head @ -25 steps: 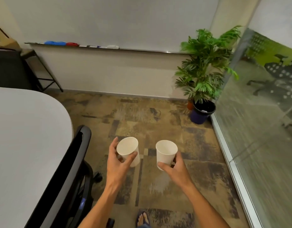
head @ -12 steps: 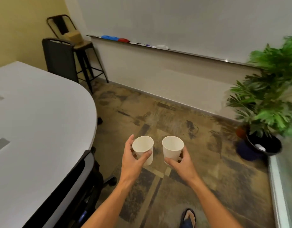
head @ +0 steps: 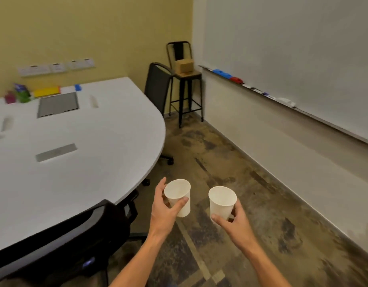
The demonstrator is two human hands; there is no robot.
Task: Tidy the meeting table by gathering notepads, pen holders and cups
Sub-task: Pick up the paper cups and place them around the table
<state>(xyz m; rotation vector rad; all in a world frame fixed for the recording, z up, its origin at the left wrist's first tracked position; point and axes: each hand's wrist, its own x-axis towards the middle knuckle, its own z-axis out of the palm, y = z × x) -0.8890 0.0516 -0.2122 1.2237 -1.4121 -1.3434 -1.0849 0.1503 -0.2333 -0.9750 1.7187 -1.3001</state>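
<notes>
Gripping one white paper cup each, hands apart.

no readable text, wall labels too blurred

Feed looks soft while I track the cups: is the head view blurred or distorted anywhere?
Head view: the left hand and right hand, each gripping a white paper cup, are fairly sharp; the small things at the table's far end smear; the whiteboard ledge bows from the wide lens; lighting dim and yellowish.

far tabletop clutter blurred, near chair cut off
</notes>
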